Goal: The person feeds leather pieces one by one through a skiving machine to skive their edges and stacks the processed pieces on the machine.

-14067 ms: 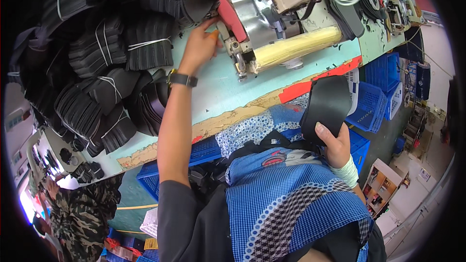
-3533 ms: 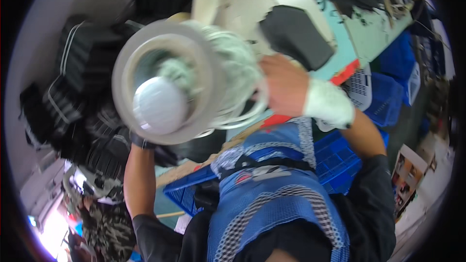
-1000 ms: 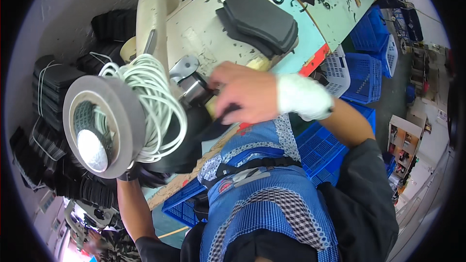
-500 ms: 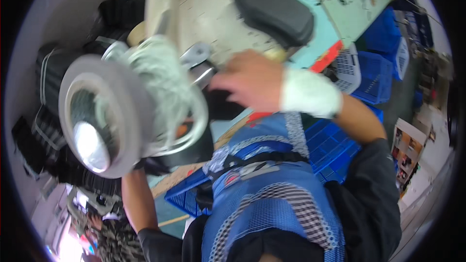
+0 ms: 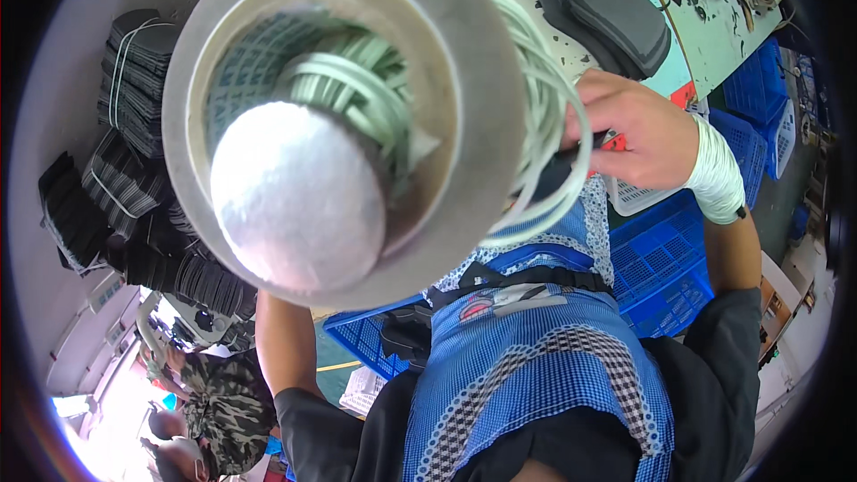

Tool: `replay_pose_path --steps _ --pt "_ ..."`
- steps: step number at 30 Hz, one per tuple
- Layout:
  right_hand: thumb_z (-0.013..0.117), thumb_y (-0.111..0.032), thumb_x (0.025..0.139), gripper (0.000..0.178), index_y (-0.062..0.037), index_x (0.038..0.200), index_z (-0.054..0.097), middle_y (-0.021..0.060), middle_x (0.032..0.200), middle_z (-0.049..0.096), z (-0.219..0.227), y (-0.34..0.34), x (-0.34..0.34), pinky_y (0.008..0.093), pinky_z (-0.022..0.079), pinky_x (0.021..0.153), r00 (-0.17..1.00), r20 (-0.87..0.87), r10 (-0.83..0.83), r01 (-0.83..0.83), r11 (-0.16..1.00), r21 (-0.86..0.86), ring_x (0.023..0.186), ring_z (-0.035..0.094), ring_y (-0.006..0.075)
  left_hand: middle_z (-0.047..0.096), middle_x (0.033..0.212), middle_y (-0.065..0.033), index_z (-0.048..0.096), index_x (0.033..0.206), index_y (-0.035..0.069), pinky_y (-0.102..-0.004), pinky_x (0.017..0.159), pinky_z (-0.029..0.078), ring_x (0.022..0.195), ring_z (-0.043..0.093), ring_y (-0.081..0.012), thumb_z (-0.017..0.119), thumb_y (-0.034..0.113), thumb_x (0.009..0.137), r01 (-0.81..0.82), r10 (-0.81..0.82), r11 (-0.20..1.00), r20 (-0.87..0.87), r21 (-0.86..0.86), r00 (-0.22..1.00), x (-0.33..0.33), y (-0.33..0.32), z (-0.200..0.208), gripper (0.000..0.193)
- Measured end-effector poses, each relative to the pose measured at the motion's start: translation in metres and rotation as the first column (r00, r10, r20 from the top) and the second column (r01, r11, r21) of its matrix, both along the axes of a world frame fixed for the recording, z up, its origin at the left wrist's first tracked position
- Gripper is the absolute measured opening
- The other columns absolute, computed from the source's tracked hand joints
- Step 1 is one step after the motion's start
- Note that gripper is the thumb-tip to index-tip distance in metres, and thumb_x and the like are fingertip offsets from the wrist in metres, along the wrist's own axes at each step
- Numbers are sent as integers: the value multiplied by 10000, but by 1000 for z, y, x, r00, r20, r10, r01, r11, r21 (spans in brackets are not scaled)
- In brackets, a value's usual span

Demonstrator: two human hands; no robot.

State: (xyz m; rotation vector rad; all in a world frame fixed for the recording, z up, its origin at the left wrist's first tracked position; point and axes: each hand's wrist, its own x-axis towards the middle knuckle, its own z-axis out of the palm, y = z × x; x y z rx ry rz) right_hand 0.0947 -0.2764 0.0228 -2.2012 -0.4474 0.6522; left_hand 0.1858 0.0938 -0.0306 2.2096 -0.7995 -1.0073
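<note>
A large grey ring-shaped roll (image 5: 486, 80) fills the upper middle of the head view, close to the camera. A rounded silvery piece (image 5: 299, 196) shows in its opening, and loops of pale cord (image 5: 544, 62) hang behind it. My left forearm (image 5: 286, 339) rises behind the roll, which hides my left hand. Right of the cord is my right hand (image 5: 638, 134), fingers bent and thumb drawn toward them around a small dark thing I cannot make out. Pale cord is wound thickly about my right wrist (image 5: 717, 170). A black piece (image 5: 555, 170) shows partly behind the loops.
Dark grey flat pads (image 5: 611, 9) lie stacked on the pale table at the back. Tied bundles of dark pieces (image 5: 138, 71) stand along the left wall. Blue crates (image 5: 661, 259) are at the right. A person in camouflage clothing (image 5: 228, 406) is at lower left.
The roll now looks larger and higher in view. My right hand, blurred with fingers reaching left before, now has its fingers bent beside the cord loops. The whole scene has shifted with the camera.
</note>
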Motion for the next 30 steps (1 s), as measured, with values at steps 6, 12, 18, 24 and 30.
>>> replay_pose_path --steps 6,12,18,24,30 --pt "731 -150 754 284 -59 1015 668 123 1047 633 -21 51 15 438 391 951 953 294 73 -12 979 -204 1093 541 286 692 906 -28 717 1010 67 -266 846 450 861 613 -120 572 236 964 83 58 953 -447 291 893 14 -47 16 228" --pt "712 -129 748 215 -71 955 693 147 973 625 11 4 -4 430 407 943 999 -41 4 -2 999 46 1022 564 313 704 867 -42 703 1004 54 -314 744 507 779 640 -177 720 291 874 -272 258 950 105 153 960 -5 -40 39 270" --pt "700 -132 753 231 -84 978 676 121 1070 592 -12 49 14 407 403 921 971 234 39 -10 992 -126 1118 516 295 620 584 -53 619 829 -21 -262 456 461 466 589 -123 496 265 996 59 93 934 -400 351 912 4 -75 34 353" --pt "780 -68 723 367 -36 1069 663 99 942 672 69 10 -10 379 518 822 561 668 -489 657 754 -1 918 652 276 658 673 -83 597 940 -17 -245 479 497 524 622 -133 569 163 978 -172 143 983 -842 60 520 -58 -42 38 185" --pt "816 -373 707 352 -49 792 708 83 856 635 9 -26 16 393 470 791 375 883 -281 619 786 -13 839 592 294 645 1091 -75 565 1185 -2 -259 757 515 877 627 -124 584 213 978 -367 -56 892 -870 -264 490 -99 -115 39 298"
